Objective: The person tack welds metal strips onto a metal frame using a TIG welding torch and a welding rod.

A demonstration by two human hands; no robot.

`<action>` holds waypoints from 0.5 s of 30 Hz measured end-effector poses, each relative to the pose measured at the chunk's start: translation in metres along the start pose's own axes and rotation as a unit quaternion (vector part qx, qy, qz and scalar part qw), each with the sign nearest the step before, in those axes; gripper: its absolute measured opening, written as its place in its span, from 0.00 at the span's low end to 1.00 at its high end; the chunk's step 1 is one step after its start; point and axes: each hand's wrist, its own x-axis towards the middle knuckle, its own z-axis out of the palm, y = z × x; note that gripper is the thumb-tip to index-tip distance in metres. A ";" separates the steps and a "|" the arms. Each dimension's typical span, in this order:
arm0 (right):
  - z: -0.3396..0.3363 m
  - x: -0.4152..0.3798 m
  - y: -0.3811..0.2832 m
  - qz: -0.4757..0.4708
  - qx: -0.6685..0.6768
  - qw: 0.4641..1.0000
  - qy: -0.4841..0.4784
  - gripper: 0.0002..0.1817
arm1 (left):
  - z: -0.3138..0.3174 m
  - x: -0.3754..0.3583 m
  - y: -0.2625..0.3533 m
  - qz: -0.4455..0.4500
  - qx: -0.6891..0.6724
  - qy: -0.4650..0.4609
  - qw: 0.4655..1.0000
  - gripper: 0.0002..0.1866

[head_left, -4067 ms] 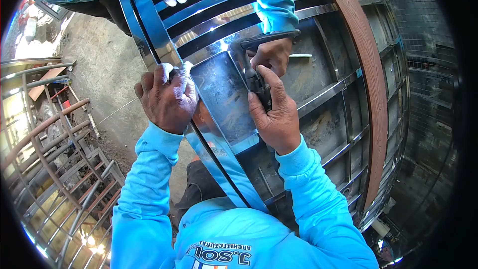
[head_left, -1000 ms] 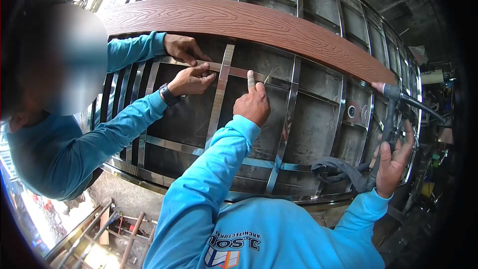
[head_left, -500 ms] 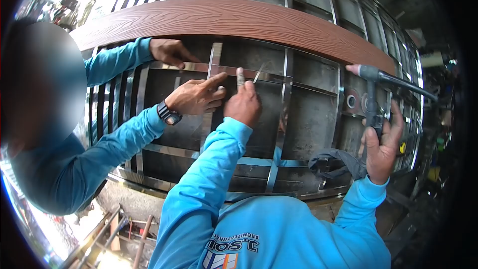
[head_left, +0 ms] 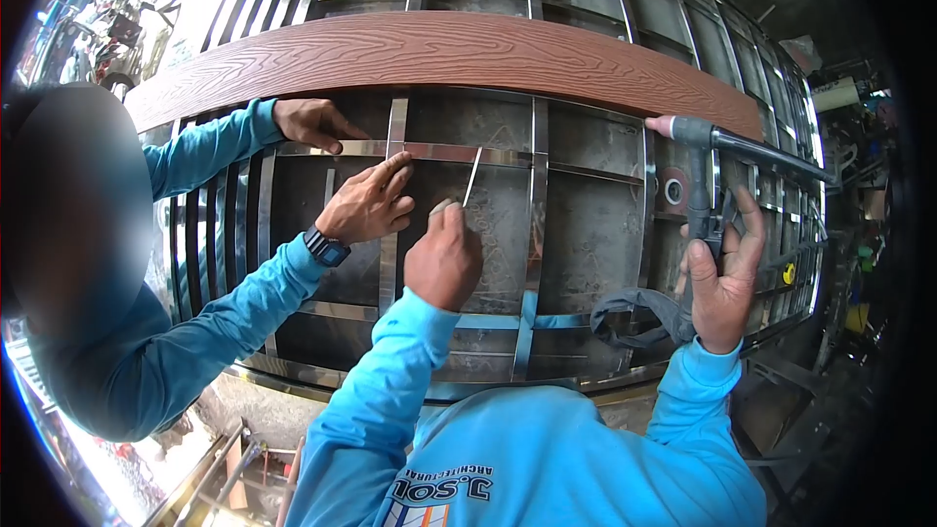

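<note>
1. Your left hand (head_left: 444,259) sits at centre frame, fingers pressed together, pinching the lower end of a thin filler rod (head_left: 471,178). The rod rises slightly to the right, and its upper tip meets the horizontal steel strip (head_left: 459,152) just above.
2. Your right hand (head_left: 722,283) is at the right of the frame, closed around the handle of a welding torch (head_left: 695,176). Its pale nozzle points left at upper right, close under the wooden band, well apart from the rod. A dark cable sleeve (head_left: 639,317) hangs from the handle towards lower centre.
3. A co-worker in a blue sleeve stands at the left edge. One co-worker's hand (head_left: 366,205), with a watch at the wrist, lies just left of your left hand, a finger resting on the vertical steel strip (head_left: 393,185) where it crosses the horizontal one.
4. The co-worker's other hand (head_left: 310,122) is at upper left, pressing down on the left end of the horizontal strip.
5. Behind both, the steel gate frame (head_left: 595,234) fills the centre, with dark panels between polished strips.
6. Across the top runs a curved brown wood-grain band (head_left: 439,49).
</note>
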 end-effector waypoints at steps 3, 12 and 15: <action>0.033 0.016 0.016 -0.001 0.053 0.998 -0.041 0.40 | -0.019 -0.013 -0.015 0.011 0.008 0.039 0.999 0.16; 0.177 0.055 0.108 -0.124 0.052 0.969 -0.208 0.38 | -0.031 -0.014 -0.038 -0.004 0.008 0.069 0.998 0.17; 0.193 0.062 0.115 -0.134 0.054 0.962 -0.231 0.36 | -0.034 -0.017 -0.037 -0.033 0.015 0.030 0.999 0.20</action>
